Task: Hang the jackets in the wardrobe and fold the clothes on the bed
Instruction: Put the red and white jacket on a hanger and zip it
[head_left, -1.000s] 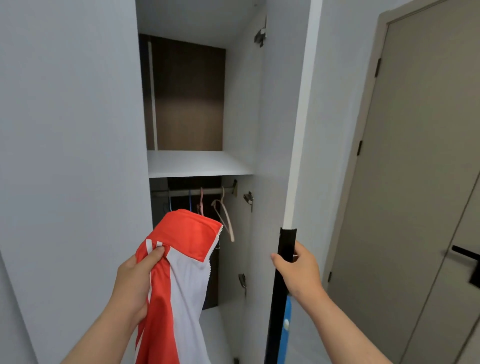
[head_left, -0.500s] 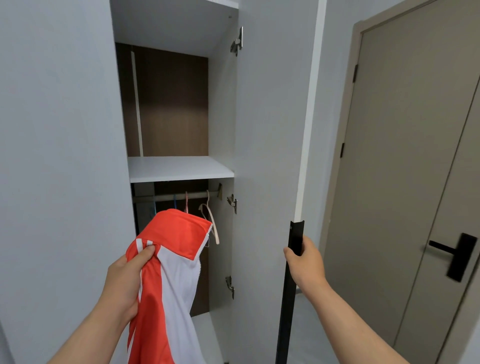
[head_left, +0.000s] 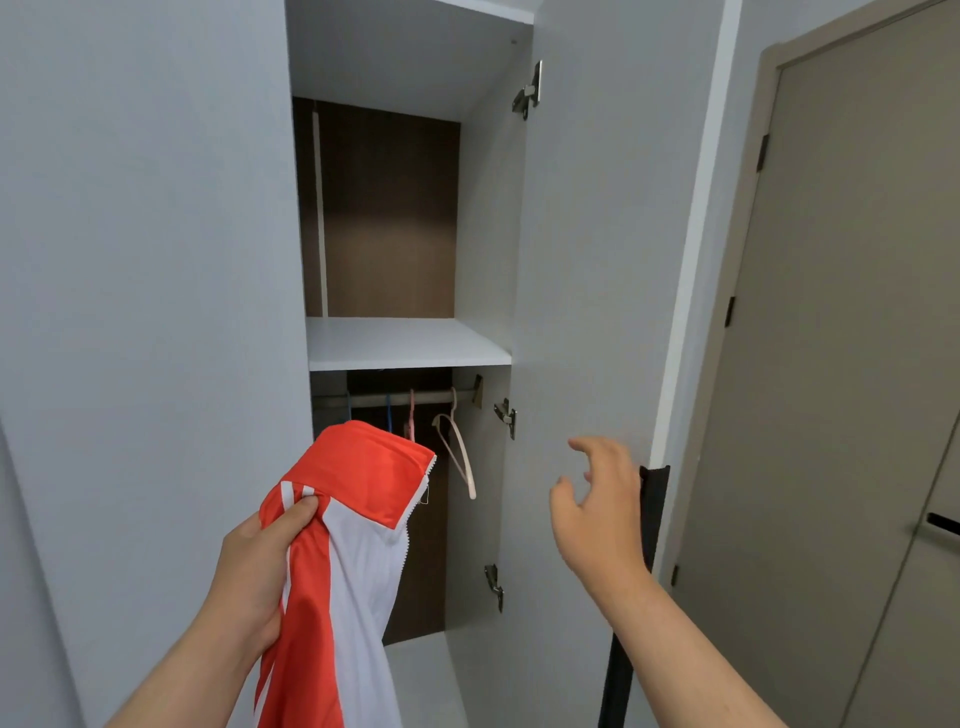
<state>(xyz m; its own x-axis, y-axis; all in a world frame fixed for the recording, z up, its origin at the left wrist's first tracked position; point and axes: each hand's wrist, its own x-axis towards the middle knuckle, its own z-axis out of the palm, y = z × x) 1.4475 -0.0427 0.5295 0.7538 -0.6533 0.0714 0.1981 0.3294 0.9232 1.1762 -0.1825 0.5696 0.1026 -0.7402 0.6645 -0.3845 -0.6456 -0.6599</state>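
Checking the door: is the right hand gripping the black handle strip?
No, the right hand is open in front of the handle strip, fingers spread, gripping nothing.

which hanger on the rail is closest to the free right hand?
The pale hanger at the rail's right end, its whole arm showing; the pink hanger and blue hangers sit further left, mostly hidden behind the jacket.

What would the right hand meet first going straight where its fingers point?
Probably the pale hanger on the rail; the door hinge sits near that line, depth unclear.
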